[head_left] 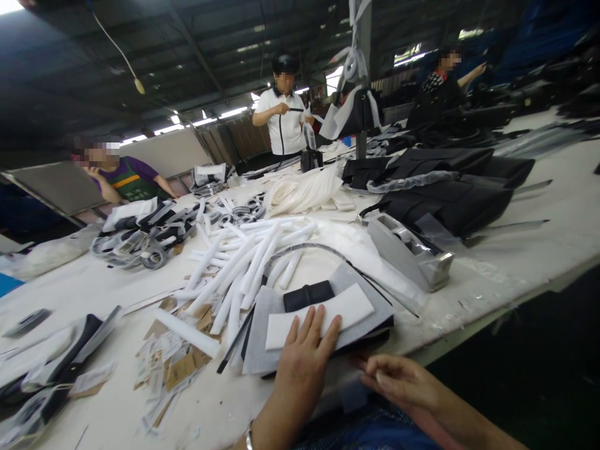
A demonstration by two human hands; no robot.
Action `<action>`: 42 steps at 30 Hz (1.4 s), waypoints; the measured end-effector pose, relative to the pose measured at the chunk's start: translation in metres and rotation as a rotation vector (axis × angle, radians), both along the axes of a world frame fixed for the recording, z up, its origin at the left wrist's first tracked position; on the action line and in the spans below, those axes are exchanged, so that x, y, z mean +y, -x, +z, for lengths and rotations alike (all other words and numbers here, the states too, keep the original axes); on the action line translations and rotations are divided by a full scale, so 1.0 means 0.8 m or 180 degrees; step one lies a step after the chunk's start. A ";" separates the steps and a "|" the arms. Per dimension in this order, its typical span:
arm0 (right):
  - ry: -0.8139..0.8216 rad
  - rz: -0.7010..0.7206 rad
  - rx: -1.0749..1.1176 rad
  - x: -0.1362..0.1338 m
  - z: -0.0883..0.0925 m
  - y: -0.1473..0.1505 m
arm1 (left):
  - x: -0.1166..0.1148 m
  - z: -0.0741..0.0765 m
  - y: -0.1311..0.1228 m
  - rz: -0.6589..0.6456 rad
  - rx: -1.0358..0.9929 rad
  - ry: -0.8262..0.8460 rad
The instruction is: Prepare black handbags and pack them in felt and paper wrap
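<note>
My left hand (304,350) lies flat with its fingers spread, pressing on a white foam strip (349,308). The strip rests on a pale sheet of wrapping (262,331), which covers a black bag (385,325) at the table's near edge. A black flap or strap piece (308,295) shows above the strip, and the bag's thin strap (328,249) loops out behind. Just right of the bag, below the table edge, my right hand (403,381) is closed with thumb and fingers together. What it pinches, if anything, I cannot make out.
White foam tubes (253,265) pile behind the bag. A tape dispenser (407,250) stands right of it, before stacked black bags (445,187). Paper tags (175,356) and wrapped bags (51,356) lie left. Co-workers (284,119) stand around the table (539,250).
</note>
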State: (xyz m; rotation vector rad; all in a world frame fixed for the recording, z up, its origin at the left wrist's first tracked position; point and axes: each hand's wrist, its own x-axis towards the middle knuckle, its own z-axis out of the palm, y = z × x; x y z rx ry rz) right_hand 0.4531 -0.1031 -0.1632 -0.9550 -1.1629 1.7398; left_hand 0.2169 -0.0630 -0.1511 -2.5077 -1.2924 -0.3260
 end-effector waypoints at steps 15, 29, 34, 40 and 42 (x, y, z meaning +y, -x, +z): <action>-0.2041 -0.0138 -0.1659 0.031 0.026 0.024 | 0.012 0.003 0.038 0.0117 -0.0309 -0.0261; -0.3891 0.0588 -0.3182 0.048 -0.024 0.055 | 0.030 0.032 0.045 0.0171 -0.0593 0.0139; -0.3627 0.0611 -0.2611 0.046 -0.019 0.010 | 0.031 0.029 0.047 0.0240 -0.0740 0.0142; -0.3772 -0.0331 -0.2888 0.059 -0.026 0.003 | 0.037 0.030 0.038 0.0253 -0.0850 -0.0016; -0.3723 -0.0588 -0.3282 0.066 -0.036 0.009 | 0.039 0.032 0.037 0.0238 -0.0843 -0.0084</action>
